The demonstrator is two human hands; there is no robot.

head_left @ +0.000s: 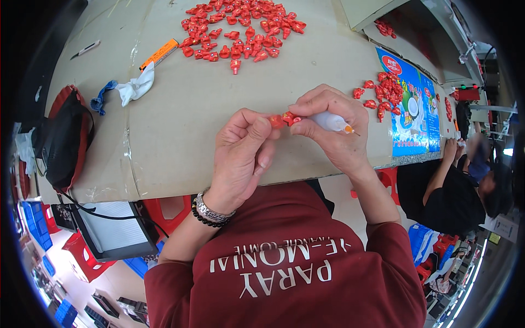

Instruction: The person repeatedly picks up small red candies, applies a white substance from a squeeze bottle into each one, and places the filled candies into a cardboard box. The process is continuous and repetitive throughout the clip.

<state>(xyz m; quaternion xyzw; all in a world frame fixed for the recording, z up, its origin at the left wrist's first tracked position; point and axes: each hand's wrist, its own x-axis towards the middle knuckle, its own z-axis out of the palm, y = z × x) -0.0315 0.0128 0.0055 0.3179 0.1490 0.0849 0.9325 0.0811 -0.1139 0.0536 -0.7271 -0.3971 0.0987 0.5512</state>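
Observation:
Just above the table's front edge, both hands meet over small red plastic pieces. My left hand [240,150] pinches one red piece [276,121] between thumb and fingers. Touching it or nearly so is a second red piece [289,118], gripped by the thumb and index finger of my right hand [343,136]. Tucked in that same right hand lies a whitish squeeze bottle [327,121] with an orange collar and a thin needle tip, pointing right, away from the pieces. Whether the two pieces are joined cannot be made out.
Many similar red pieces [235,65] lie spread at the far middle of the table [180,120]. More red pieces [389,90] rest on a blue printed sheet [410,134]. Leftward are an orange box [159,53], white cloth [136,86], pen-like tool [86,50] and dark bag [68,139]. Another person [437,186] sits right.

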